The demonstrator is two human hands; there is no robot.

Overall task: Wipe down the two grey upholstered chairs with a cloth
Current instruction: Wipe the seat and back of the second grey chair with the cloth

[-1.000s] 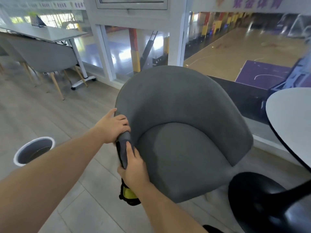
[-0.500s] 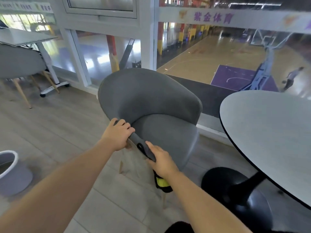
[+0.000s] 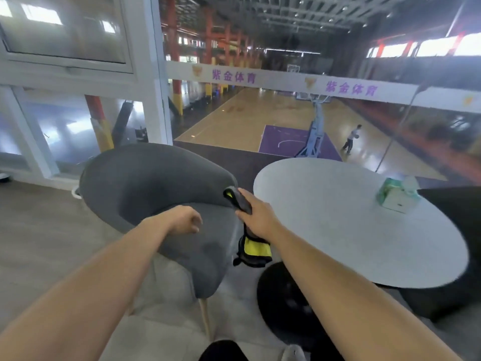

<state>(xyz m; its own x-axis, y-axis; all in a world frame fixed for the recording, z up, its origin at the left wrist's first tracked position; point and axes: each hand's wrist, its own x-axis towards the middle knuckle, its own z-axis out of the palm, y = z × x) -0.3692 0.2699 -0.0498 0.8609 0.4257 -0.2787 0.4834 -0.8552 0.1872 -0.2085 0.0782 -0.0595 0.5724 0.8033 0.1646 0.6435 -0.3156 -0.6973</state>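
**Cloth bunched at the chair's arm, free hand idle over the seat**

The grey upholstered tub chair on pale wooden legs (image 3: 145, 183) stands just beside the round white counter (image 3: 351, 230), with its seat turned toward the person. The right hand (image 3: 257, 218) is curled tight round the dark grey cloth with a yellow face (image 3: 256, 250). It holds the cloth bunched at the front end of the chair arm nearest the counter, and the loose tail hangs below the fist. The left hand (image 3: 186, 220) hangs over the seat with its fingers loosely bent and nothing in it. I cannot tell whether it touches the fabric.

The cloth looks limp and light, so it probably needs a flat palm behind it to stay spread. The upholstery looks soft and napped and is likely to drag at the cloth rather than let it slide. On such thin legs the chair will probably shift under a push, so the free hand would best steady it at the rim of the back.

Purple characters, 紫金体育 (image 3: 233, 76), run twice along the white band across the glass. The print on the green-and-white tissue pack (image 3: 395, 196) on the counter is too blurred to read. No label shows on the chair or the cloth.
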